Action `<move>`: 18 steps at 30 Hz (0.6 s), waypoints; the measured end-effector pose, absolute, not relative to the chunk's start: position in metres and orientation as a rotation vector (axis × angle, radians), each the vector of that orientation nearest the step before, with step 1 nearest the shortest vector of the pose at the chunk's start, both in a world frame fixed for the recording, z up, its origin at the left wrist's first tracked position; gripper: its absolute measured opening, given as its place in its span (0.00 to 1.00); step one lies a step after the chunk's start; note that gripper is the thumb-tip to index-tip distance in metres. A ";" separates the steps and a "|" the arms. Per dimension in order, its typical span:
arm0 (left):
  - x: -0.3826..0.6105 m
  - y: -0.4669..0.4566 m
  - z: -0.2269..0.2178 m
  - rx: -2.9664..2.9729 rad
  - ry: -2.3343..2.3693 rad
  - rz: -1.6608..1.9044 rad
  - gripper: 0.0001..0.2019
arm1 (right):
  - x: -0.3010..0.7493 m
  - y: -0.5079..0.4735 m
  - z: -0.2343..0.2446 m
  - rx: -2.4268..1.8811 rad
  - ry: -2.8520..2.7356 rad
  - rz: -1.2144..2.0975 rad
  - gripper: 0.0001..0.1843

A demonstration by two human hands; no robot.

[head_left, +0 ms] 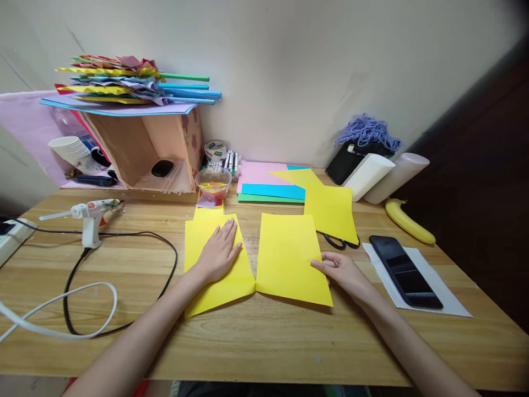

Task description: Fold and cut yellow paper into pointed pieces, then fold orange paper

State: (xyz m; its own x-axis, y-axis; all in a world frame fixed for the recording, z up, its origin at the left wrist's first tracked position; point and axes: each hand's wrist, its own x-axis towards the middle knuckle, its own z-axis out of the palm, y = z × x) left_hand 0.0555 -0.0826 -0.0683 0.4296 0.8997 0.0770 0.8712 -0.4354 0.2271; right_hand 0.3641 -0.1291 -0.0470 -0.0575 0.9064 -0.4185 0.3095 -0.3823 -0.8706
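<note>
Left hand [219, 253]: flat, palm down, fingers extended on the left panel [225, 290] of bright yellow paper. Right hand [345, 273]: thumb and fingers pinch the right panel [287, 256] by its outer edge.

Both panels lie mid-worktop [281, 353], set back from the front edge. Their lower inner corners meet at a small point; a V-shaped gap widens toward the back edge. Left panel: slanted inner side, bend along its lower part. Right panel: smooth, roughly rectangular, shadow beneath its lower edge.

Farther out: another yellow sheet [330, 212] behind the right panel; phone [405, 270] near the right edge; glue gun [91, 220] toward the left edge.
</note>
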 end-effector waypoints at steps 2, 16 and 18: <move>0.055 -0.082 -0.069 2.522 1.576 0.289 0.29 | 0.364 -0.134 -0.044 -1.693 -1.280 1.441 0.20; 0.055 -0.083 -0.069 2.461 1.554 0.357 0.29 | 0.375 -0.144 -0.047 -1.591 -1.036 1.523 0.18; 0.055 -0.084 -0.068 2.430 1.546 0.378 0.29 | 0.374 -0.142 -0.047 -1.564 -1.030 1.533 0.18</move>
